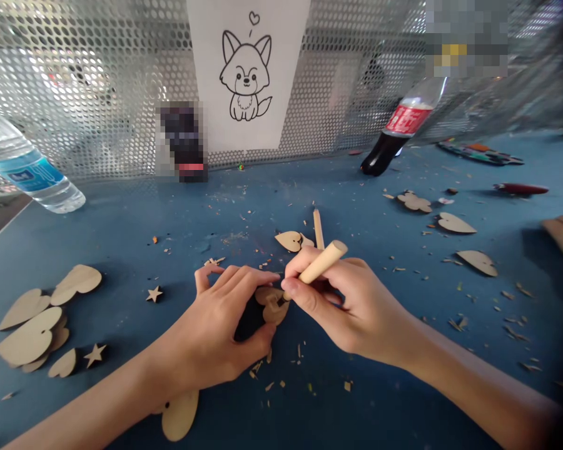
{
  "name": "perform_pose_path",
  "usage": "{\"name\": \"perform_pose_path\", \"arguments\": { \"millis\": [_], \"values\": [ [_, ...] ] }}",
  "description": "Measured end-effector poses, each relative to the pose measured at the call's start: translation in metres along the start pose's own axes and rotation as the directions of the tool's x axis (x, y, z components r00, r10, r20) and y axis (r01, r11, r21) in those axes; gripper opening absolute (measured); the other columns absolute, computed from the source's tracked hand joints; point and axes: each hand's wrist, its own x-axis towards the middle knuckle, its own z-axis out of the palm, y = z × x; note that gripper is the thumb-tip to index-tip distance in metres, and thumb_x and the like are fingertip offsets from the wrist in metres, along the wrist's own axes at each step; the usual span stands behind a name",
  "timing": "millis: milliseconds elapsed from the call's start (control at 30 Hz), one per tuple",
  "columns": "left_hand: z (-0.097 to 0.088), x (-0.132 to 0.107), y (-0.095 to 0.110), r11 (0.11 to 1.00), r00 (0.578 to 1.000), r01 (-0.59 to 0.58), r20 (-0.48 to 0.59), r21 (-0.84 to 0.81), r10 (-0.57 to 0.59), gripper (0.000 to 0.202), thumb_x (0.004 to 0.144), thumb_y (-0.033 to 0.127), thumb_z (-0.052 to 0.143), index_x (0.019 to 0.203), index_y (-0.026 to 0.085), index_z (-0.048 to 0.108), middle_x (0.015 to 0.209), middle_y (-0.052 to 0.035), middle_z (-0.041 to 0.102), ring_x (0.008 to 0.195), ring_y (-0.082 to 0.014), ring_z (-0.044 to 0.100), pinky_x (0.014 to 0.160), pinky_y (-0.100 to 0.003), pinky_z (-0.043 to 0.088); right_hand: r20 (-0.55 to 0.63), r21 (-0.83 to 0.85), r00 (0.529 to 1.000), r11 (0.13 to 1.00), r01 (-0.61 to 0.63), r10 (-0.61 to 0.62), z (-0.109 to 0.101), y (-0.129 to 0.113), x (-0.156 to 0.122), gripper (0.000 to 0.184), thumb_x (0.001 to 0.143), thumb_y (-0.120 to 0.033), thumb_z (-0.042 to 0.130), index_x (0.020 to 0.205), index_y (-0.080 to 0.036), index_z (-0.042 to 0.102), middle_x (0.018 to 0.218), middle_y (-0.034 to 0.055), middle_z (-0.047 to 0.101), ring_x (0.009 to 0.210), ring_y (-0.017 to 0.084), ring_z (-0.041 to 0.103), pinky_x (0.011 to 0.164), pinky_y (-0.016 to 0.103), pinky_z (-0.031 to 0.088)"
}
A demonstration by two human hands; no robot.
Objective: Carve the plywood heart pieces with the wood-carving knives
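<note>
Centrally, the right hand gripped a wooden-handled tool, its dark tip at a pale cut in the brown wooden heart, which lay on the blue tabletop, its rounded edge held between thumb and fingers of the left hand. Outward, a wooden stick lay just beyond the right hand, loose hearts bordered the left side, and fairly open tabletop extended back to the perforated screen.

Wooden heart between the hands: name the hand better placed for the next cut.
Right, most likely: the right hand grips the wooden-handled tool, its tip at the heart, while the left hand appears to steady the heart.
</note>
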Motion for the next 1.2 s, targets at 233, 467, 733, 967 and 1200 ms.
{"name": "perform_pose_path", "arguments": {
  "millis": [233, 467, 733, 967, 1200],
  "values": [
    [-0.003, -0.002, 0.002, 1.0, 1.0, -0.019, -0.017, -0.005, 0.019, 0.038, 0.089, 0.021, 0.058, 0.125, 0.029, 0.047, 0.116, -0.0005, 0.065, 0.107, -0.0231, 0.059, 0.102, -0.051, 0.026, 0.078, -0.079, 0.996, 0.996, -0.027, 0.034, 0.001, -0.006, 0.001, 0.018, 0.098, -0.028, 0.057, 0.083, -0.021, 0.051, 0.069, -0.0043, 0.054, 0.048, 0.008, 0.041, 0.05, 0.025, 0.034],
    [-0.033, 0.013, 0.032, 0.996, 0.928, -0.088, -0.362, 0.024, 0.09, 0.021, 0.1, 0.034, 0.052, 0.118, 0.028, 0.062, 0.118, -0.0026, 0.063, 0.109, -0.0234, 0.057, 0.098, -0.044, 0.033, 0.219, -0.07, 0.976, 0.997, 0.017, -0.001, -0.001, -0.011, 0.005, 0.015, 0.101, -0.025, 0.05, 0.086, -0.023, 0.052, 0.081, -0.0006, 0.069, 0.069, 0.014, 0.065, 0.063, 0.027, 0.044],
    [-0.023, 0.029, 0.035, 0.968, 0.915, -0.232, -0.318, 0.091, 0.249, 0.019, 0.103, 0.037, 0.051, 0.101, 0.026, 0.066, 0.108, -0.002, 0.069, 0.099, -0.0203, 0.059, 0.093, -0.041, 0.033, 0.22, -0.216, 0.973, 0.976, -0.028, 0.076, -0.014, -0.014, 0.002, 0.024, 0.1, -0.038, 0.051, 0.086, -0.022, 0.061, 0.081, 0.0023, 0.072, 0.07, 0.018, 0.066, 0.064, 0.03, 0.043],
    [-0.03, 0.029, 0.033, 0.971, 0.94, -0.226, -0.244, 0.079, 0.238, 0.022, 0.104, 0.033, 0.049, 0.086, 0.023, 0.057, 0.088, 0.0034, 0.07, 0.096, -0.018, 0.064, 0.1, -0.041, 0.027, 0.137, -0.638, 0.958, 0.762, -0.11, 0.254, -0.058, 0.006, 0.001, 0.043, 0.082, -0.065, 0.066, 0.1, -0.025, 0.068, 0.082, 0.0037, 0.069, 0.07, 0.023, 0.062, 0.058, 0.031, 0.034],
    [-0.018, 0.027, 0.025, 0.972, 0.948, -0.233, -0.216, 0.024, 0.232, 0.018, 0.107, 0.031, 0.041, 0.092, 0.024, 0.048, 0.09, 0.0021, 0.068, 0.089, -0.0172, 0.062, 0.095, -0.042, 0.029, 0.218, -0.732, 0.929, 0.68, -0.047, 0.299, -0.063, 0.024, -0.004, 0.008, 0.087, -0.031, 0.067, 0.089, -0.023, 0.068, 0.077, 0.005, 0.066, 0.072, 0.024, 0.059, 0.062, 0.034, 0.035]
  ]
}}
